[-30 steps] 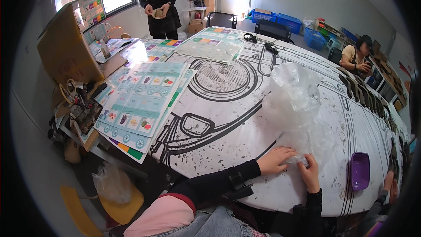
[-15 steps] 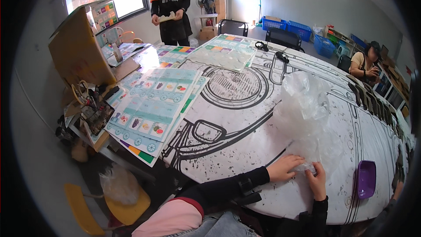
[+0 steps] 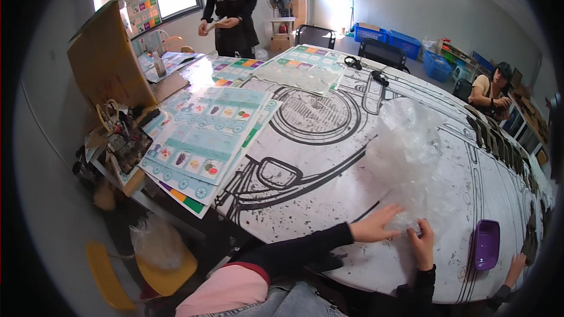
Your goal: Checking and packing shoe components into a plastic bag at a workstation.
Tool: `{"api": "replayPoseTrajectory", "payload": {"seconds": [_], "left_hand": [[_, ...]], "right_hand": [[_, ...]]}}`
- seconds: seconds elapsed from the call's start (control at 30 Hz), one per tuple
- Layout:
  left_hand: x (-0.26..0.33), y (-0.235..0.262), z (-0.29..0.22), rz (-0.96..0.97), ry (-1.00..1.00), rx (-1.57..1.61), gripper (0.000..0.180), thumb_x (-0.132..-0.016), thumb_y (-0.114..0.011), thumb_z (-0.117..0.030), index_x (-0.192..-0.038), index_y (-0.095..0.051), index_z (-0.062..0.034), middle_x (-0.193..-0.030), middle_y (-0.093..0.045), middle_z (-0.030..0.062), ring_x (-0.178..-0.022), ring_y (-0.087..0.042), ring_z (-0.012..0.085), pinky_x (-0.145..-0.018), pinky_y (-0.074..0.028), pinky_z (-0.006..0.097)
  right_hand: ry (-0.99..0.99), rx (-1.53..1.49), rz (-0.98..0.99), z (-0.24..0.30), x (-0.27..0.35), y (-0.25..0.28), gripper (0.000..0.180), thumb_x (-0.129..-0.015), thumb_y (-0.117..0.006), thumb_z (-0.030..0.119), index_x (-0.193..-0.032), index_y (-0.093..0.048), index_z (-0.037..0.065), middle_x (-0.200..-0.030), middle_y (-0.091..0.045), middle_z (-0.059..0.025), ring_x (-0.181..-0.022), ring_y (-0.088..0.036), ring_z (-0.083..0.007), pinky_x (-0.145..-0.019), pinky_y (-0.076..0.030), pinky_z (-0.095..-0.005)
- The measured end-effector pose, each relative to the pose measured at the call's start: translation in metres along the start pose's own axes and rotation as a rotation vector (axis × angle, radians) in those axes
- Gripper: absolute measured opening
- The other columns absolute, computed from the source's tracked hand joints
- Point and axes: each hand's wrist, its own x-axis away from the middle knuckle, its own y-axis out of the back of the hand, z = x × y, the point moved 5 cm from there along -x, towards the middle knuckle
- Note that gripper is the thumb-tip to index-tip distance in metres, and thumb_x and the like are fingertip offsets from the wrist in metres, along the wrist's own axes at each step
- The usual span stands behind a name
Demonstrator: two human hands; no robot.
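Note:
A crumpled heap of clear plastic bags [image 3: 408,141] lies on the white table printed with black line drawings, and its near end reaches my hands. My left hand [image 3: 376,224] rests flat over that end, fingers stretched out and slightly blurred, thumb apart. Beside it my right hand [image 3: 422,244] is closed, thumb and fingers pinching the near edge of the plastic. To the right of my right hand stands a purple plastic basin [image 3: 487,245].
Printed sheets [image 3: 205,135] cover the table's left side near a cardboard box [image 3: 108,58]. Another person's hand [image 3: 516,269] is right of the basin. A standing person [image 3: 234,12] and a seated person [image 3: 495,91] are farther off. Yellow chair [image 3: 167,273] lower left.
My left hand has lifted its fingers slightly and spread them; my right hand keeps its pinch on the plastic. Another person's hand has come farther into view at right.

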Motion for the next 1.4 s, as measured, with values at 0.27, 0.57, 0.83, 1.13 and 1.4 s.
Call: {"api": "replayPoseTrajectory", "payload": {"seconds": [0.27, 0.57, 0.83, 1.13, 1.4], "left_hand": [[0.078, 0.12, -0.192, 1.041, -0.643, 0.737, 0.073, -0.09, -0.056, -0.043, -0.131, -0.034, 0.0121, -0.133, -0.039, 0.0284, -0.123, -0.041, 0.0385, -0.101, -0.034, 0.046], [0.073, 0.172, -0.165, -0.873, -0.536, -1.077, 0.134, -0.059, -0.061, -0.078, -0.146, 0.005, 0.0002, -0.148, 0.007, 0.0332, -0.139, 0.002, 0.0449, -0.11, 0.003, 0.054], [0.058, 0.172, -0.187, -1.17, -0.408, -1.204, 0.1, -0.085, -0.051, -0.056, -0.146, 0.005, 0.0007, -0.152, -0.001, 0.0229, -0.141, -0.001, 0.0369, -0.111, -0.003, 0.054], [0.036, 0.156, -0.172, -0.508, -0.227, -0.019, 0.077, -0.092, -0.052, -0.044, -0.144, -0.018, 0.0014, -0.149, -0.02, 0.0193, -0.137, -0.025, 0.0267, -0.112, -0.019, 0.039], [0.057, 0.125, -0.178, -0.09, -0.034, 1.142, 0.077, -0.091, -0.038, -0.052, -0.146, -0.018, -0.0018, -0.151, -0.019, 0.0205, -0.14, -0.017, 0.0302, -0.114, -0.01, 0.04]], "right_hand": [[-0.097, -0.214, 0.01, -0.016, 0.002, 0.003, 0.021, -0.079, -0.062, 0.005, -0.098, -0.057, -0.002, -0.088, -0.055, -0.0045, -0.082, -0.052, -0.0129, -0.074, -0.041, -0.0239], [-0.084, -0.193, 0.046, -0.011, -0.001, 0.0, 0.022, -0.082, -0.062, 0.007, -0.101, -0.057, -0.002, -0.089, -0.055, -0.003, -0.082, -0.051, -0.0116, -0.075, -0.041, -0.0235], [-0.024, -0.17, -0.007, -0.012, 0.003, 0.003, 0.021, -0.083, -0.063, 0.008, -0.1, -0.057, -0.002, -0.086, -0.055, -0.0014, -0.078, -0.05, -0.0096, -0.07, -0.041, -0.0225], [-0.075, -0.232, 0.003, -0.012, 0.002, 0.001, 0.021, -0.082, -0.063, 0.009, -0.1, -0.058, -0.002, -0.085, -0.054, -0.0013, -0.077, -0.05, -0.0099, -0.07, -0.041, -0.0229], [-0.099, -0.285, 0.041, -0.008, -0.003, -0.005, 0.022, -0.082, -0.063, 0.008, -0.101, -0.058, -0.001, -0.089, -0.055, -0.0023, -0.082, -0.051, -0.0111, -0.073, -0.041, -0.023]]}}
